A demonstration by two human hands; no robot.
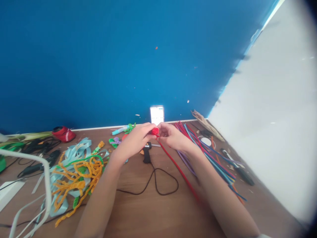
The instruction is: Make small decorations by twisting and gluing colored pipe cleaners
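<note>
Between my fingertips is a small red coil, apparently rolled pipe cleaner. A long red pipe cleaner trails from it down to the right across the table. My left hand pinches the coil from the left, thumb below and fingers above. From the right, my right hand closes its thumb and fingers at the coil's edge, by the trailing strand. Just under the hands lies a black glue gun with its cord looping over the table; its front end is partly hidden.
A phone leans against the blue wall. On the left lie orange fuzzy strands tangled with light blue ribbon, and a white tubular frame. Several coloured pipe cleaners and a dark-handled tool lie on the right.
</note>
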